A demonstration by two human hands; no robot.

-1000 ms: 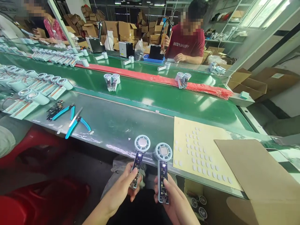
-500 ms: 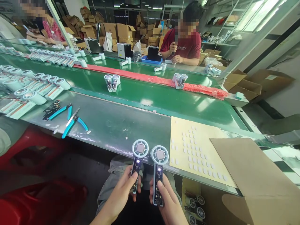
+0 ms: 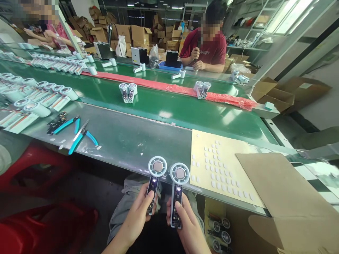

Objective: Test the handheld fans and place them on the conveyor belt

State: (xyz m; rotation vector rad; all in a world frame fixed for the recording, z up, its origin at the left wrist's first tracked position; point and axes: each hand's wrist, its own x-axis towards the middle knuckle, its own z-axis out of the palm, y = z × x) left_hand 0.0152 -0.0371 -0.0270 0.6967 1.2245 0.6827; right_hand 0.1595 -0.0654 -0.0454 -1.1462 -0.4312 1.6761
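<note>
Steadily, in the head view, the left hand [image 3: 140,207] is grasping a pale blue-grey, round-headed plastic device [image 3: 153,187], its fingers wrapping the handle and its thumb lying on the bare black circuit board. The right hand [image 3: 188,216] is grasping a matching pale blue-grey device [image 3: 177,195] in the same way. Both are pointing away from the body, their spoked heads just apart by the near edge of the dark grey-green counter [image 3: 119,130]; whether they are touching it, I cannot tell. A small violet-white light is glowing near the top of each board.

For handling them well, gripping by the casing seems safest, each thumb pressing only lightly on the exposed parts. Holding both faces level should help in comparing the lights, and leaving that gap should spare the heads from knocking.

On the counter, a yellow sheet [image 3: 198,148] of white oval pieces is lying to the right, while blue-handled pliers [image 3: 76,143] are resting well apart, on the left.
</note>
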